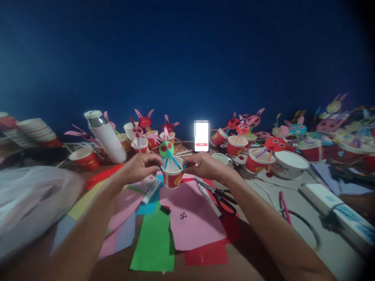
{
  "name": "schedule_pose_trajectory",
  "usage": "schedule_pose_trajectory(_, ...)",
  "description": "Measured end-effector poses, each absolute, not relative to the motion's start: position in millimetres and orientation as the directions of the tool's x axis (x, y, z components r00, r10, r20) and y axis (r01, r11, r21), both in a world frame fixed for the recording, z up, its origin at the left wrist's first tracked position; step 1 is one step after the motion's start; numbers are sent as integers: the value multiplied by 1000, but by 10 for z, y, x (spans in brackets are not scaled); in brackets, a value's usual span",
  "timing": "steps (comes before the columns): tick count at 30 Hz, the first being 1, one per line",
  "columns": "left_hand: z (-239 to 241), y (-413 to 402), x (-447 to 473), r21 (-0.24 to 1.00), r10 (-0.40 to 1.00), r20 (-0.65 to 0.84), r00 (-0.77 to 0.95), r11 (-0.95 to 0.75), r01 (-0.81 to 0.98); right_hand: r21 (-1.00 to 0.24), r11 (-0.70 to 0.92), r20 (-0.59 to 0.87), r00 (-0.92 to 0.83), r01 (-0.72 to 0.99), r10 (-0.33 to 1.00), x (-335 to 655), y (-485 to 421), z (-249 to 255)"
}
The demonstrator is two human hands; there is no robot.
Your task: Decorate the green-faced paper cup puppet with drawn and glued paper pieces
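Observation:
A red paper cup (172, 181) with a white inside is held upright above the sheets of coloured paper. From it rises a green paper rabbit head (166, 150) with red eyes and pink ears, on blue sticks (176, 164). My left hand (144, 165) pinches at the left of the cup's rim. At the rim's right side, my right hand (200, 164) is closed in the same way. Whether the fingertips grip only the rim or also small dark pieces there, I cannot make out. Below the cup lies pink paper (195, 222) with a small black drawing.
Black-handled scissors (225, 201) lie right of the pink paper, over green (154, 246) and red sheets. Several finished rabbit cups (236, 146) line the back. A lit phone (201, 136), a white flask (107, 138), a plastic bag (38, 210) and a power strip (336, 210) surround the work.

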State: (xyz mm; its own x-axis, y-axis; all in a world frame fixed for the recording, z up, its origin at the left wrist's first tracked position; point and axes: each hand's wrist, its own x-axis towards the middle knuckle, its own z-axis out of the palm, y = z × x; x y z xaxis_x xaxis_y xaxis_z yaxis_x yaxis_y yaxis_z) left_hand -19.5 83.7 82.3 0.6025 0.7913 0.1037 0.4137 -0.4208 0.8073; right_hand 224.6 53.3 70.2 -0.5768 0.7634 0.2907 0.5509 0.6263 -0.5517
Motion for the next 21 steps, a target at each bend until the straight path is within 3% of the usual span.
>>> schedule_pose_trajectory(12,567,944,-122,625,776,251,578,-586,515,-485,606,309,-524,631,793,2250,672,524)
schedule_pose_trajectory(21,502,969,-73,539,745,240,623,-636,553,-442,590,302,-508,675,807,2271,733,421)
